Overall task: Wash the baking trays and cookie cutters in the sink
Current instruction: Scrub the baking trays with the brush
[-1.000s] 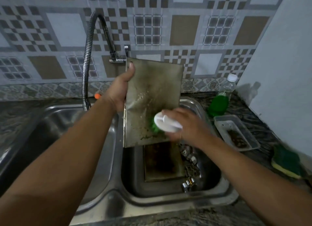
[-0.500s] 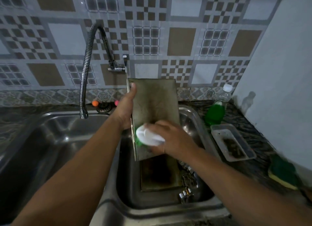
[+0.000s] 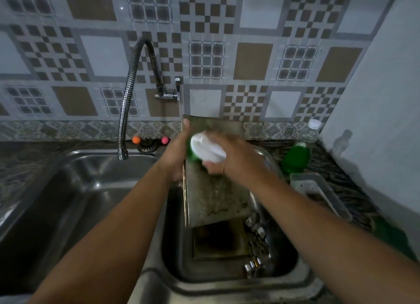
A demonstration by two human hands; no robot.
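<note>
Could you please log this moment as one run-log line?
left hand: holds baking tray upright over sink | right hand: scrubs tray with brush | second tray, cutters: in basin

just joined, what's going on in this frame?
A person is scrubbing a baking tray over the right sink basin. The left hand grips the tray's left edge and holds it upright; the right hand holds a white-handled brush against its upper part. Another dirty tray and some cookie cutters lie in the basin below. The faucet hangs over the left basin.
</note>
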